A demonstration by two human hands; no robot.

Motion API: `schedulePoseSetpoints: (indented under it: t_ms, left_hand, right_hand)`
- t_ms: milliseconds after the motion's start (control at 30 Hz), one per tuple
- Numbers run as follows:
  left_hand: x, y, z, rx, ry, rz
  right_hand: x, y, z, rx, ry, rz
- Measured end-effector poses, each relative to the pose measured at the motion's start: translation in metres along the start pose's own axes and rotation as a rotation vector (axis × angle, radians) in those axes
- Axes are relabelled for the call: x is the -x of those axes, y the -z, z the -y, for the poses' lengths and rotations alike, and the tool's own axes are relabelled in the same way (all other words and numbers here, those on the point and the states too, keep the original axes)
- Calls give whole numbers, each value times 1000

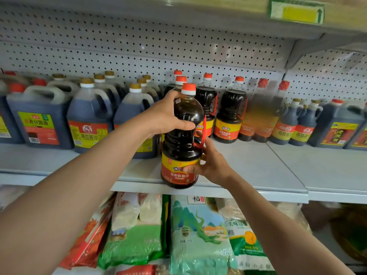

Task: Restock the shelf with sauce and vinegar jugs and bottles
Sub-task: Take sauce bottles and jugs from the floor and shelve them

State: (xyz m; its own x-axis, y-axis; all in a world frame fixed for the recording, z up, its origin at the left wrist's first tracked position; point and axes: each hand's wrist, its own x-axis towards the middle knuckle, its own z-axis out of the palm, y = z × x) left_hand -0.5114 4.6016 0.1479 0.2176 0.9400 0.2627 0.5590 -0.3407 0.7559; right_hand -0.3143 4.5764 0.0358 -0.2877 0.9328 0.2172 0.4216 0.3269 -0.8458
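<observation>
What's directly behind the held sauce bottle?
Behind the held bottle, two orange caps of matching bottles show in a row toward the pegboard; their bodies are mostly hidden by the bottle and left hand.

Just one camera here, head-mounted, so there's no second view sharing anything. It faces the shelf point(238, 165) straight on from close range, within reach of its front edge, looking slightly down on its top surface. Wide-angle lens, so the shelf edge bows. Above the shelf it catches the pegboard back panel point(139, 46); below it, the bagged goods point(194, 235).
</observation>
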Motion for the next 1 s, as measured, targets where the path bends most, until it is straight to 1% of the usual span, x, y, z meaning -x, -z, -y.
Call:
schedulePoseSetpoints:
  t_ms: [433, 733, 900, 1000]
  left_hand:
    - [-37, 10, 6, -98, 83, -38]
    - [-45, 7, 13, -109, 81, -58]
    - [-35, 3, 14, -98, 79, -84]
    - [-24, -6, 15, -65, 82, -154]
  right_hand:
    - [-43, -8, -10, -25, -21, -21]
    - [-50, -9, -18, -16, 1, -6]
    - [-46, -11, -13, 26, -64, -14]
    - [-41, -14, -7, 101, -135, -65]
